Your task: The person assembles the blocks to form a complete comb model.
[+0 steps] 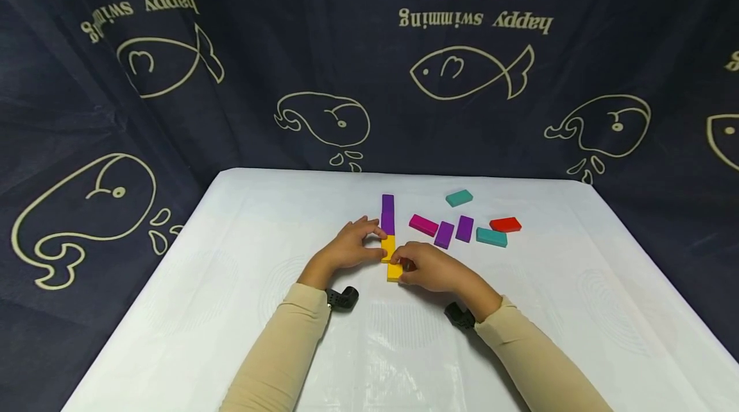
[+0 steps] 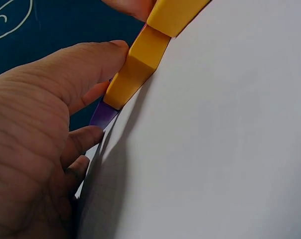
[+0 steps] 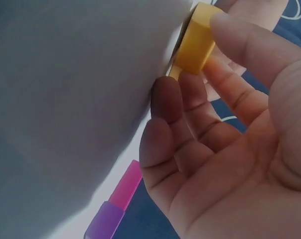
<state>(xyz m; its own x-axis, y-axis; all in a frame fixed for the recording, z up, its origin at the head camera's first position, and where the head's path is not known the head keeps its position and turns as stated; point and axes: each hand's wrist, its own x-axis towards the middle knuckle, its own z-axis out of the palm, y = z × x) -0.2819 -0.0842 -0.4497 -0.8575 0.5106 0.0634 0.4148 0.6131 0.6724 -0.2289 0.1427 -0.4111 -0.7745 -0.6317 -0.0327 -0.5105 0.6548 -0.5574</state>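
Note:
Two purple blocks and a yellow block lie end to end in a line in the head view. My left hand holds that yellow block, thumb near its close end and index finger by its far end. At the near end of the line, a second yellow block sits slightly offset to the right. My right hand pinches this second block between thumb and fingers. The right wrist view shows the thumb against the pinched yellow block; its contact with the neighbouring block is partly hidden.
Right of the line lie a magenta block, two loose purple blocks, two teal blocks and a red block. A white cloth covers the table. Behind it hangs a dark patterned curtain.

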